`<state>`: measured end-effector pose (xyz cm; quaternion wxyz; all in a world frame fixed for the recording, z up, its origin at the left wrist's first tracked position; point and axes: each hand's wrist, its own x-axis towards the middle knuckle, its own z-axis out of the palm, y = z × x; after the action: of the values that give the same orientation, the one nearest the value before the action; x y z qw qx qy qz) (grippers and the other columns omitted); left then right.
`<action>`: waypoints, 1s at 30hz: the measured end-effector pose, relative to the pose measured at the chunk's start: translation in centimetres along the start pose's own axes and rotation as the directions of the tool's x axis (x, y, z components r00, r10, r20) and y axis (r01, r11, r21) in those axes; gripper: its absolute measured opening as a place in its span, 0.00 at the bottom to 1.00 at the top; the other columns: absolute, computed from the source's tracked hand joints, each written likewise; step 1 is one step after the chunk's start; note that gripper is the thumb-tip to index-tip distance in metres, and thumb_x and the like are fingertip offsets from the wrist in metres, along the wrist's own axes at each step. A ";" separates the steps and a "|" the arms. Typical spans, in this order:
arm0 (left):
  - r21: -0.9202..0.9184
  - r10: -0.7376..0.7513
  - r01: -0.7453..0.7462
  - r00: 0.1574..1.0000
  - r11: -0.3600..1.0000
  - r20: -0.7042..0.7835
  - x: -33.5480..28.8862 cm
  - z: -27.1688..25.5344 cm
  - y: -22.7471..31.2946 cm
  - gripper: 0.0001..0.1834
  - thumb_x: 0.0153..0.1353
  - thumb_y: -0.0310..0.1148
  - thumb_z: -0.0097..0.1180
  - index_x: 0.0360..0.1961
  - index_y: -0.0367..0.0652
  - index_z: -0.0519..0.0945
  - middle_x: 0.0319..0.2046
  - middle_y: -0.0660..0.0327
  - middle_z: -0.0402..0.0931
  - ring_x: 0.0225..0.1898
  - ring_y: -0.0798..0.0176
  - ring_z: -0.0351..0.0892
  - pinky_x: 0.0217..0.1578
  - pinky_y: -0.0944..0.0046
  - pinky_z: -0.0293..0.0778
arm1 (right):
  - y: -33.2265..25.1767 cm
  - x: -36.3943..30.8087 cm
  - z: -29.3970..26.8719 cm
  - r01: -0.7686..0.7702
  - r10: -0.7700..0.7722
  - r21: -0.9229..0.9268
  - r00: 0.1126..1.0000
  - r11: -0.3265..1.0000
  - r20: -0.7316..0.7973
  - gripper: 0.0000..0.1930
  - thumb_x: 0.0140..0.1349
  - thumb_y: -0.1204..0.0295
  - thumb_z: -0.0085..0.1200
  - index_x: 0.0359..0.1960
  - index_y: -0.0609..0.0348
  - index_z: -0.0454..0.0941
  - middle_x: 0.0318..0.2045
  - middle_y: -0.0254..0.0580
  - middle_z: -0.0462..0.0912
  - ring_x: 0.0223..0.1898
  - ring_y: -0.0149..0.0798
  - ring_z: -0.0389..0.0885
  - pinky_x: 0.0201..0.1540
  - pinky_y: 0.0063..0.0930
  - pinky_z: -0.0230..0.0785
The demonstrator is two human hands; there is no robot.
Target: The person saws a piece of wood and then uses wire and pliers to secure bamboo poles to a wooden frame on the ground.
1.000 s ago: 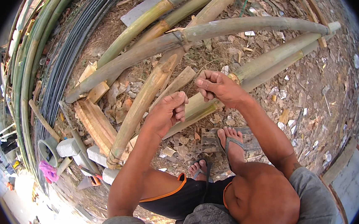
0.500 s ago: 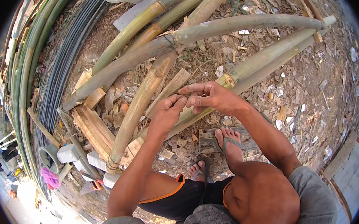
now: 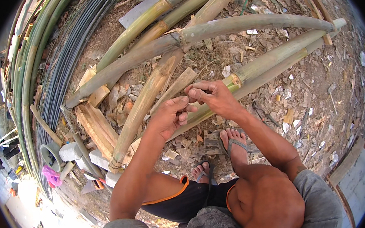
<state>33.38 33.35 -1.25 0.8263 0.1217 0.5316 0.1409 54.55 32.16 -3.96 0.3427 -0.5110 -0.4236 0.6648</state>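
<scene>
My left hand (image 3: 170,115) and my right hand (image 3: 216,98) are close together in the middle, thumbs pressed to forefingers. Whatever sits between the fingertips, if anything, is too small to make out. The other fingers of my left hand curl loosely toward the palm. Just behind my right hand lies the cut end of a green bamboo pole (image 3: 272,57), and another pole (image 3: 192,124) runs beneath both hands. A shorter bamboo piece (image 3: 141,113) slants past the left of my left hand, with a split wood piece (image 3: 176,88) beside it.
A grey curved pole (image 3: 252,21) crosses over other bamboo poles. Dark rods (image 3: 69,58) and green bamboo (image 3: 41,39) lie at the left, near concrete blocks (image 3: 69,152), a pink bag (image 3: 51,175) and an orange-handled tool (image 3: 99,185). My sandalled foot (image 3: 234,146) rests by a board (image 3: 212,141).
My hands have drawn slightly apart from touching fingertips. The right moved a little up, the left's lower fingers loosened. The view shifted slightly.
</scene>
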 end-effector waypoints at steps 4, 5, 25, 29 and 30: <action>-0.184 -0.114 0.117 0.993 0.976 0.027 -0.7 -0.6 1.0 0.14 0.76 0.37 0.59 0.55 0.40 0.83 0.38 0.60 0.87 0.22 0.78 0.66 0.24 0.74 0.64 | -0.3 0.0 -0.7 -0.037 0.042 -0.066 0.996 0.997 0.075 0.21 0.71 0.58 0.65 0.48 0.69 0.89 0.34 0.38 0.86 0.33 0.27 0.78 0.37 0.29 0.72; -0.184 -0.113 0.116 0.993 0.976 0.025 -0.7 -0.9 1.1 0.14 0.76 0.37 0.59 0.55 0.40 0.83 0.38 0.60 0.87 0.22 0.78 0.66 0.24 0.74 0.64 | -0.3 0.0 -0.7 -0.043 0.047 -0.039 0.995 0.998 0.093 0.21 0.71 0.58 0.65 0.48 0.68 0.89 0.34 0.38 0.85 0.33 0.27 0.77 0.36 0.29 0.70; 0.422 0.251 -0.158 0.952 0.893 -0.175 -0.8 0.8 0.9 0.10 0.70 0.36 0.66 0.44 0.41 0.87 0.28 0.71 0.79 0.19 0.82 0.59 0.20 0.76 0.52 | -0.9 0.0 -0.9 0.010 -0.015 0.127 0.999 0.992 0.035 0.16 0.72 0.65 0.64 0.51 0.66 0.87 0.43 0.37 0.88 0.36 0.31 0.80 0.41 0.30 0.75; 0.456 0.265 -0.158 0.947 0.876 -0.180 -0.3 0.0 0.5 0.10 0.70 0.36 0.66 0.43 0.41 0.87 0.27 0.70 0.79 0.18 0.81 0.58 0.19 0.74 0.51 | -1.6 0.6 -1.7 0.469 -0.509 -0.521 0.857 0.713 0.076 0.11 0.66 0.74 0.62 0.48 0.60 0.88 0.46 0.42 0.88 0.39 0.44 0.85 0.44 0.37 0.77; 0.523 0.275 -0.145 0.945 0.840 -0.179 -0.3 0.0 0.6 0.09 0.69 0.36 0.66 0.42 0.41 0.87 0.27 0.70 0.79 0.19 0.81 0.60 0.20 0.73 0.53 | -1.3 0.6 -1.7 0.574 -0.607 -0.646 0.767 0.503 0.208 0.11 0.63 0.75 0.62 0.46 0.58 0.88 0.47 0.44 0.88 0.40 0.49 0.86 0.44 0.40 0.78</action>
<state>33.19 33.77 -0.81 0.6725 0.3721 0.6316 0.1018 56.09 33.60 -3.26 0.3471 -0.4386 -0.7752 0.2937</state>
